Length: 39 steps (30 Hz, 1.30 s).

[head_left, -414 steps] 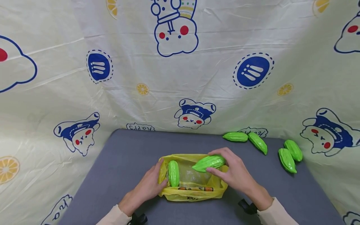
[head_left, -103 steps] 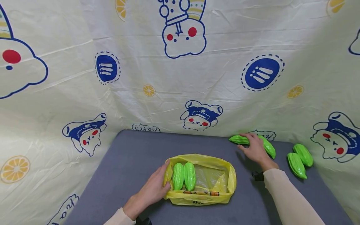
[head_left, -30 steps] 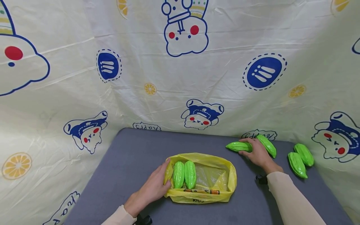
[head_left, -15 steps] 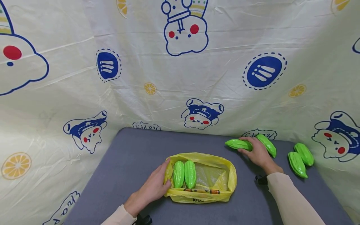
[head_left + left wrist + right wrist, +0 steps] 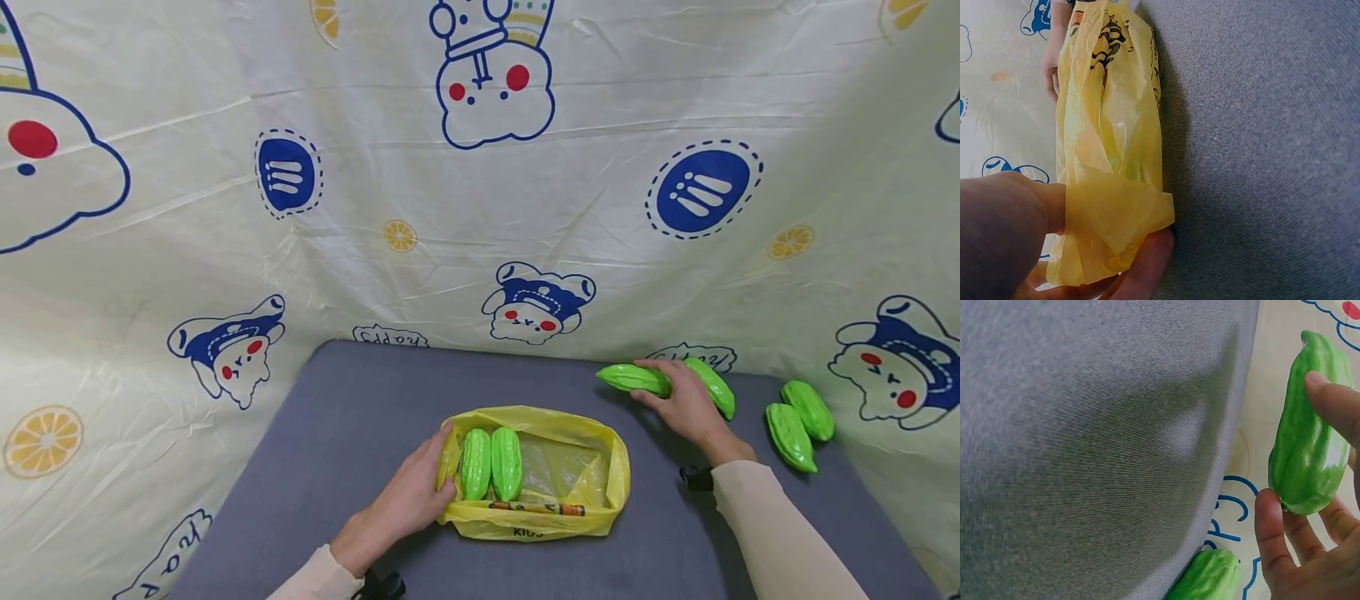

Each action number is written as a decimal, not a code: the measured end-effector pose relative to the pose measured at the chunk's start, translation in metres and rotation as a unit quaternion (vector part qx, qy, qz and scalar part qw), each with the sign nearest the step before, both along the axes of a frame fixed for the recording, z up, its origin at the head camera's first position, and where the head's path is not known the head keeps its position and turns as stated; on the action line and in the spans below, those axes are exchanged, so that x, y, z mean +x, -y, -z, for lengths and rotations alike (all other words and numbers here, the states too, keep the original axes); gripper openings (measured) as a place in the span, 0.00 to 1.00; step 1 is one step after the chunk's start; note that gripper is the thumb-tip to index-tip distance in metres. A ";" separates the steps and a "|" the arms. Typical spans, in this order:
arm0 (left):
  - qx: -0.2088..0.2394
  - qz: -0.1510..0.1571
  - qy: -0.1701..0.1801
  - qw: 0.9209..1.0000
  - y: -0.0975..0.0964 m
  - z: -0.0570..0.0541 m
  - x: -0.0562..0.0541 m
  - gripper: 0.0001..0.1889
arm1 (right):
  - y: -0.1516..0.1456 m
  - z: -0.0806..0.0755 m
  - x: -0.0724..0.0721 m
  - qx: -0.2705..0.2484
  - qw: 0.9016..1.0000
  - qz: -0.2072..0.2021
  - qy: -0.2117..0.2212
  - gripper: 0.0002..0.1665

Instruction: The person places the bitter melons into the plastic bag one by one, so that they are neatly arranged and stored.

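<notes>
My right hand (image 5: 686,404) grips a glossy green bitter melon (image 5: 633,379) between thumb and fingers at the back right of the table. In the right wrist view this bitter melon (image 5: 1311,431) is held off the grey surface. My left hand (image 5: 408,487) holds the left rim of an open yellow plastic bag (image 5: 618,483). In the left wrist view the fingers wrap the folded end of the bag (image 5: 1113,219). Inside the bag two bitter melons (image 5: 477,464) lie side by side at its left end.
Just right of my right hand lies another bitter melon (image 5: 712,387). Two more bitter melons (image 5: 791,437) lie together near the right edge of the grey table (image 5: 360,400). A patterned white sheet (image 5: 337,275) hangs behind and beside the table.
Earlier my right hand held a bitter melon over the bag, which then contained one; now it contains two. My right hand has since taken another bitter melon at the back and raised it slightly.
</notes>
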<state>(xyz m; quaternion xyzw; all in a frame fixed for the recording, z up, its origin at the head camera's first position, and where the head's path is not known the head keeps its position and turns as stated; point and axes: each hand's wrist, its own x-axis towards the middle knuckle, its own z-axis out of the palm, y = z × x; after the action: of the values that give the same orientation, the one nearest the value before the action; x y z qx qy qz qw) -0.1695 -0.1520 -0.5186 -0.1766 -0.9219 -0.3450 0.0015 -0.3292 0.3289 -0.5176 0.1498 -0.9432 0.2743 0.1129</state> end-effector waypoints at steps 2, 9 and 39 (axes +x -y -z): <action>0.001 0.000 -0.002 1.000 0.000 0.000 0.000 0.46 | 0.001 -0.001 0.000 -0.001 1.000 0.002 -0.001 0.35; 0.001 0.001 0.000 1.000 0.000 0.000 0.000 0.46 | 0.003 0.000 0.004 -0.004 1.000 0.010 0.002 0.36; -0.005 -0.002 -0.013 1.000 0.000 0.001 0.000 0.46 | 0.019 -0.017 0.014 -0.037 0.997 0.026 -0.068 0.35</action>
<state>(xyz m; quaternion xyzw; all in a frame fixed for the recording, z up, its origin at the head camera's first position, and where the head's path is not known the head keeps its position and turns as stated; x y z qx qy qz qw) -0.1694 -0.1517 -0.5195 -0.1791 -0.9237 -0.3383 0.0136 -0.3150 0.3094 -0.5009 0.1388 -0.9261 0.2953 0.1892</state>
